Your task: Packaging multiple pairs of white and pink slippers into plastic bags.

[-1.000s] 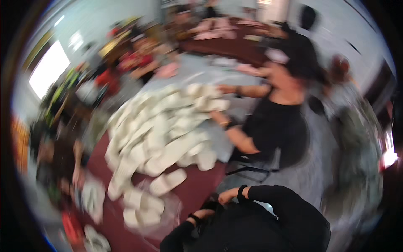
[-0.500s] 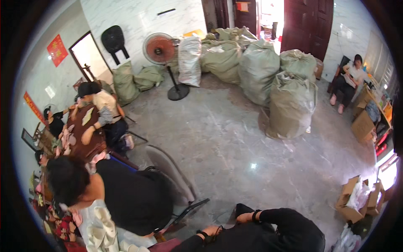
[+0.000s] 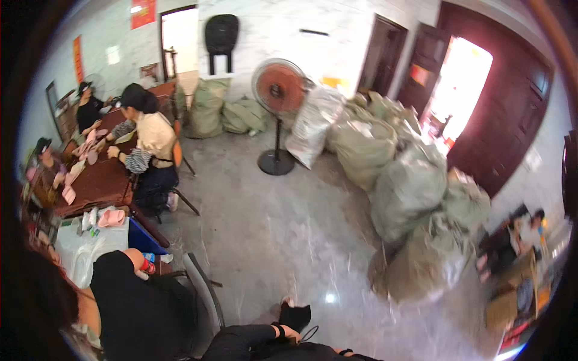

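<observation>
My left hand is low in the picture, with a dark band at the wrist and a black sleeve behind it. It lies beside a black trouser leg whose foot shows beyond. A thin dark loop of cord stands out near its fingers. Those fingers are small and blurred, so what they hold, if anything, does not show. Of my right hand only a sliver by a dark wristband appears at the bottom edge; its fingers are hidden.
A person in black sits close at left beside a grey chair. Beyond, several people work at a brown table with pink pieces on it. A standing fan and large green sacks stand across the grey floor. Cardboard boxes are at right.
The view has turned and tilted: the fan and sacks sit further right, and more of the brown table shows. My right hand has dropped to the bottom edge, and the near person leans lower left.
</observation>
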Tool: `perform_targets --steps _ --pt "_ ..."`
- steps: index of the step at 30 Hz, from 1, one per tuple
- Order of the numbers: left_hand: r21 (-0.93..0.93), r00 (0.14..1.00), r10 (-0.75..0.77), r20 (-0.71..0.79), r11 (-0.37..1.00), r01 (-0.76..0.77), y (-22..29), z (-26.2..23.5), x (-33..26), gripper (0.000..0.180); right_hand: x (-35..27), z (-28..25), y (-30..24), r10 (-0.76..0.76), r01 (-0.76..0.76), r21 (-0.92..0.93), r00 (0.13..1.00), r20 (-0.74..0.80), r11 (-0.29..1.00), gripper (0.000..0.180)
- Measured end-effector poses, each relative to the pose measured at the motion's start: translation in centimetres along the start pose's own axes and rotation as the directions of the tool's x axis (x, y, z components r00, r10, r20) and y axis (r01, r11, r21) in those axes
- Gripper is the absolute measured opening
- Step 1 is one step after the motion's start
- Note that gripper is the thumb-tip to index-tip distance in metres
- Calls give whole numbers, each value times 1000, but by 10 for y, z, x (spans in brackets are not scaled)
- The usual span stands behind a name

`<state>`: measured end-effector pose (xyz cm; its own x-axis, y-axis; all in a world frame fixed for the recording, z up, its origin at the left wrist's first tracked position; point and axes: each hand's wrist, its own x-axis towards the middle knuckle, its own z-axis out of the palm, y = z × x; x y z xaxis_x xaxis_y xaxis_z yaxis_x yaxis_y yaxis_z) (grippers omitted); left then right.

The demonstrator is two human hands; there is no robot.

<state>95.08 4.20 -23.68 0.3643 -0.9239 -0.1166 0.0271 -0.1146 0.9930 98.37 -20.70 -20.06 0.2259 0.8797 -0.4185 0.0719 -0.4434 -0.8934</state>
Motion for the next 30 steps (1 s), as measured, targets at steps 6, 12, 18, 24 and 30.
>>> perform_targets --steps 6,12,18,24,30 --pt "319 779 -613 -132 718 619 140 -158 -45 46 99 -204 -119 -64 181 -350 945 321 919 42" --pt "-36 835 -533 -140 845 533 52 -217 -120 35 222 -280 -55 325 72 -566 756 568 822 48" --pt "-59 664 -275 -695 943 329 63 -264 -162 33 383 -363 -162 336 236 -537 565 754 810 38" --pt "-327 515 -477 -713 875 358 51 -276 -185 34 459 -364 -277 536 138 -621 384 752 772 40" --pt "-614 -41 -620 -784 783 -104 34 -272 -162 33 576 -340 -246 675 747 -463 27 738 476 45"
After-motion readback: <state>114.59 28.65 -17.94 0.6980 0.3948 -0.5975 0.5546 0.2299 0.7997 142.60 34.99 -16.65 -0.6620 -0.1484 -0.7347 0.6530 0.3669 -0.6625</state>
